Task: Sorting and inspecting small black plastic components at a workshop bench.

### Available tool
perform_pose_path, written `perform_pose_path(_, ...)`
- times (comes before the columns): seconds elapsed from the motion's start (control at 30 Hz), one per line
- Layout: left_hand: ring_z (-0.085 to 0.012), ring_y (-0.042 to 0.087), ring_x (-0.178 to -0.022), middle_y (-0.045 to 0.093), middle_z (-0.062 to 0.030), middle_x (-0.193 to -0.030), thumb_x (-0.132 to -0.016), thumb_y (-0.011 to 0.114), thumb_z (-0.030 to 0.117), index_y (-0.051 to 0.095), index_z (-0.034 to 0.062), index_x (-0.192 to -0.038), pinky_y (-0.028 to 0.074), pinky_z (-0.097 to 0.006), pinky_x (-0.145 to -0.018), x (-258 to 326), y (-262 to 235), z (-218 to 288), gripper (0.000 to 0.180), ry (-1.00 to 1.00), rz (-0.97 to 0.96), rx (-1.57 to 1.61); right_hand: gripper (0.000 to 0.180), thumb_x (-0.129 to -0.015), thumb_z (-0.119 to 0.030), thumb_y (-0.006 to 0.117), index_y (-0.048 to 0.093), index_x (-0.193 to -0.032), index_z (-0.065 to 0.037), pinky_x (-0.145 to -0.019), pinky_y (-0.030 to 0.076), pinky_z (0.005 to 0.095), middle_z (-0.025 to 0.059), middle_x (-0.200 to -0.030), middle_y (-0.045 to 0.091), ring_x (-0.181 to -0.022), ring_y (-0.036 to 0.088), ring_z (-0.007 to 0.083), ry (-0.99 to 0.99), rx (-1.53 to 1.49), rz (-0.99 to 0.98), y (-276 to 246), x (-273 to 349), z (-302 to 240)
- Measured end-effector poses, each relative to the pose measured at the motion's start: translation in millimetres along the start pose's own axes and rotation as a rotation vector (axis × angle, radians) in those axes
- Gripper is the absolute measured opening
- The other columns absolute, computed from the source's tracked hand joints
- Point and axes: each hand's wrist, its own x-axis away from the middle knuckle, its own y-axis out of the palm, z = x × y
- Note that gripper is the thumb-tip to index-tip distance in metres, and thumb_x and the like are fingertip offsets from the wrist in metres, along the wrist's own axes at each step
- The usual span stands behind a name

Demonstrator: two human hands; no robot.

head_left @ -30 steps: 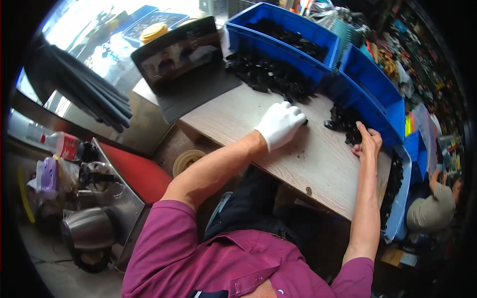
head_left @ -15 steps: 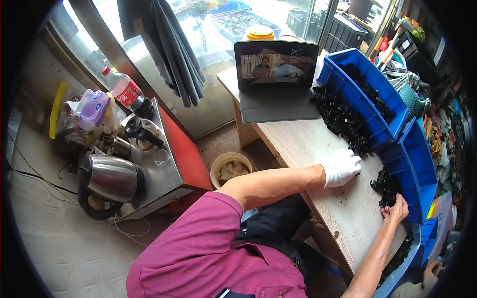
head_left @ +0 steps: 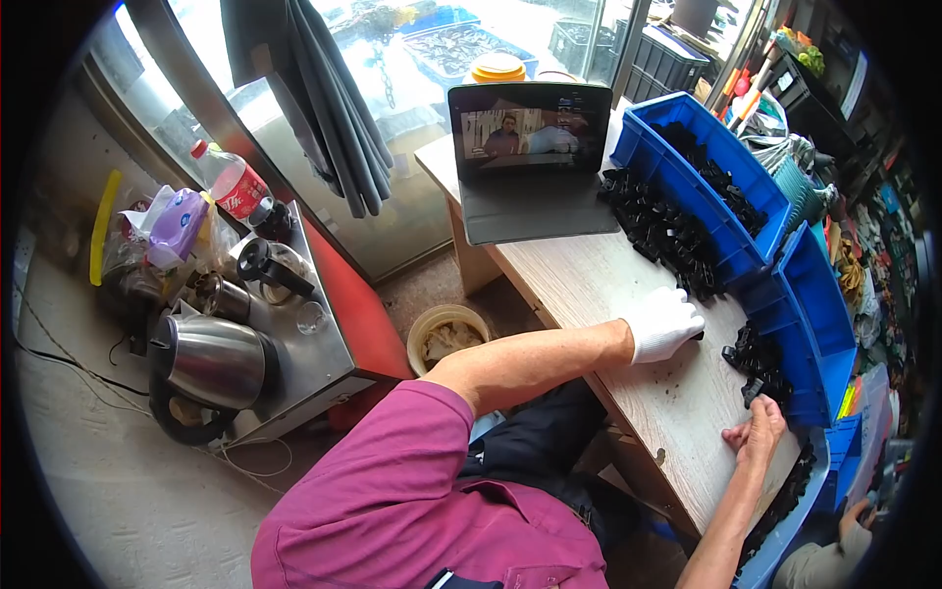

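Note:
My left hand, in a white knitted glove, is closed above the wooden tabletop. A dark bit shows at its fingertips, most likely a small black part, though the glove hides nearly all of it. My bare right hand pinches a small black plastic part at the near edge of a small heap of black parts. A larger heap of similar black parts lies farther off, along the blue bin. The parts' exact kind is too small to make out.
A blue bin holding black parts and another blue bin line the table's right side. A tablet in a dark case stands at the far end. Left are a steel kettle and a glass pot; a bucket is on the floor.
My right hand has drawn slightly left from the small heap, and a black part now shows at its fingertips. My left hand stays nearly in place, still closed. The whole view has shifted slightly.

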Motion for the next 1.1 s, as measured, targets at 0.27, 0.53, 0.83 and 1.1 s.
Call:
perform_pose_path(0.27,-0.0346,0.067,-0.087,0.072,-0.013,-0.086,-0.084,0.061,0.01,0.072,0.0096,-0.088,0.054,-0.046,-0.079,0.4,-11.1,-17.7,0.012,0.035,0.006,0.026,0.023,-0.089,-0.022,0.076,0.07,-0.103,-0.005,-0.037,0.048,0.0308,0.0015,-0.065,0.059,-0.038,0.049,0.0113,0.076,0.282,-0.142,63.3,42.2,-16.9)
perform_pose_path(0.53,-0.0377,0.067,-0.09,0.073,-0.0163,-0.095,-0.092,0.063,0.012,0.071,0.0076,-0.105,0.054,-0.046,-0.08,-5.0,-10.7,0.0,0.016,0.013,0.042,0.219,0.051,-0.076,-0.029,0.088,0.068,-0.113,0.0,-0.041,0.048,0.0272,0.0018,-0.068,0.059,-0.046,0.051,0.0118,0.02,0.333,-0.037,59.6,58.7,-21.6)
perform_pose_path(0.83,-0.0361,0.069,-0.096,0.073,-0.0149,-0.103,-0.088,0.067,0.008,0.073,0.0071,-0.114,0.056,-0.044,-0.084,-8.6,6.1,48.6,0.027,0.088,-0.06,0.352,0.034,-0.075,-0.016,0.077,0.073,-0.107,-0.006,-0.042,0.054,0.0311,-0.0001,-0.063,0.057,-0.05,0.054,0.0122,-0.016,0.475,-0.1,65.6,59.5,-16.3)
perform_pose_path(1.1,-0.0337,0.069,-0.097,0.074,-0.0097,-0.105,-0.089,0.064,0.006,0.074,0.009,-0.113,0.056,-0.042,-0.084,-24.4,29.2,49.0,0.027,0.271,-0.119,0.376,0.032,-0.078,-0.005,0.067,0.073,-0.109,-0.003,-0.039,0.05,0.0292,-0.0012,-0.056,0.052,-0.043,0.049,0.0104,-0.035,0.388,-0.083,68.9,63.5,-17.6)
